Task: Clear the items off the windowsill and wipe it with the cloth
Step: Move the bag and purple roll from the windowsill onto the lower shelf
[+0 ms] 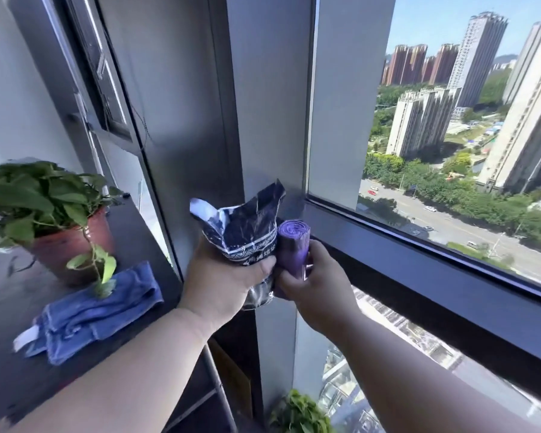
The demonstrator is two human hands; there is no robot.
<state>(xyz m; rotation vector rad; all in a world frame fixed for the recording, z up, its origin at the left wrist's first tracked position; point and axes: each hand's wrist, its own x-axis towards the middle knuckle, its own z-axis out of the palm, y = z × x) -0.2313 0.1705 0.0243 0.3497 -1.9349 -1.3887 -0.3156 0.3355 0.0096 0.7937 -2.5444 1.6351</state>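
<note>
My left hand (222, 276) grips a crumpled dark blue and white plastic package (247, 229), held upright above the left end of the dark windowsill (419, 276). Right beside it, my right hand (313, 276) holds a purple roll of plastic bags (294, 245), standing on end and touching the package. A folded blue cloth (97, 310) lies on the dark shelf top (132, 232) at the left, partly under a trailing leaf of the potted plant (44, 210).
The red-brown plant pot stands at the back of the shelf. A grey window pillar (263, 104) rises behind my hands. Another green plant (297, 414) sits low near the floor. Glass panes run above and below the sill.
</note>
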